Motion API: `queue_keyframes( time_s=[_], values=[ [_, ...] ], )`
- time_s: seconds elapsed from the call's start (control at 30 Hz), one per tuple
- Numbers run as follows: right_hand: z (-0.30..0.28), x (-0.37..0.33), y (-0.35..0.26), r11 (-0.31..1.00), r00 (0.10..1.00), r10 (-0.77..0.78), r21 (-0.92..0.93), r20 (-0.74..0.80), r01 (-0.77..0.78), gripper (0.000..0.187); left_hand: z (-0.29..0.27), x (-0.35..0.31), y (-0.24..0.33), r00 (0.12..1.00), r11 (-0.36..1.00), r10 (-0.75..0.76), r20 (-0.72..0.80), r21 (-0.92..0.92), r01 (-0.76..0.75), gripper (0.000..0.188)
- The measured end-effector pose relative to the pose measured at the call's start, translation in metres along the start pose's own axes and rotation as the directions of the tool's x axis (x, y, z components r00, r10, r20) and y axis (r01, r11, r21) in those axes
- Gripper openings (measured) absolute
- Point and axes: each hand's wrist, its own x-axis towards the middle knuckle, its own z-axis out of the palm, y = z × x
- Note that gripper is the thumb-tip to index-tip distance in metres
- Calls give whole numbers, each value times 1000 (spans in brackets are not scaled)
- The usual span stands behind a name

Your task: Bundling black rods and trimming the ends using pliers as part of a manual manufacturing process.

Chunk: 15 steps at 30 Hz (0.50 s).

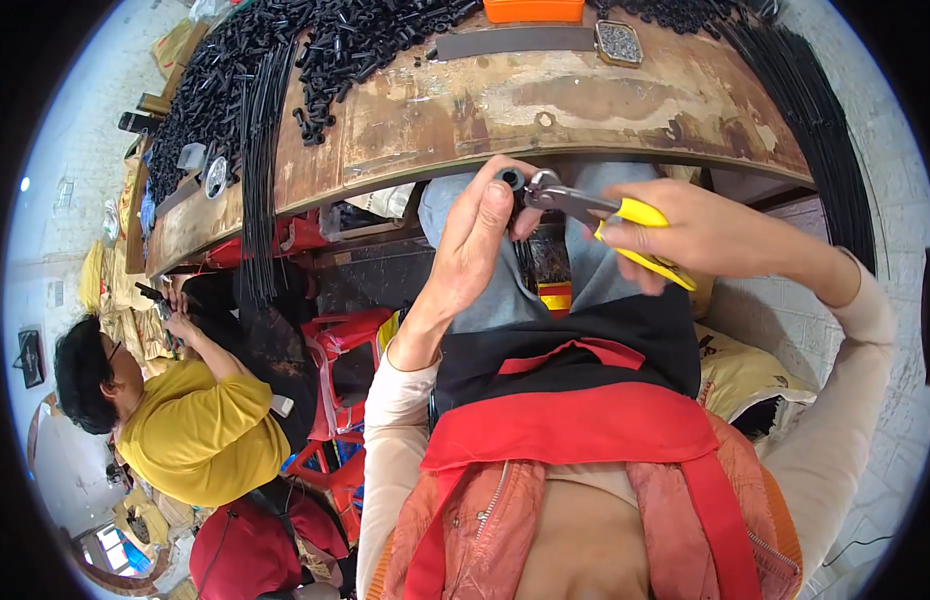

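Note:
Just below the bench's near edge, my left hand (pixel 463 248) is closed around a short black tubular part (pixel 511 179), its round open end facing up. My right hand (pixel 675 225) grips a pair of pliers (pixel 640 213) by the yellow handles. The metal jaws of the pliers point left and meet or nearly touch the side of the black part. Whether they bite on it I cannot tell, as my left fingers partly hide that spot.
On the wooden workbench (pixel 425 125) lie a heap of black tubular parts (pixel 355 50), a grey strip (pixel 515 42), a tin of small metal pieces (pixel 618 43) and an orange tray (pixel 533 10). Black rod bundles (pixel 260 170) overhang its edge. A co-worker in yellow (pixel 200 430) sits left.

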Motion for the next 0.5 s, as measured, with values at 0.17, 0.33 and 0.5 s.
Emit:
queue_keyframes(
  time_s=[0.17, 0.33, 0.5],
  values=[
    [-2, -22, -5, 964, 988, -42, -267, -150, 0, 30, 11, 4, 2, 999, 996, -22, 42, 85, 19, 47],
    [-5, -19, -3, 944, 984, -63, -329, -165, 5, 30, 19, 4, 0, 999, 980, -47, 7, 193, 45, 45],
    [-10, 1, 5, 987, 955, -57, -159, -292, 10, 31, 2, 25, 26, 973, 970, 62, -222, 244, -6, 47]
  ],
)
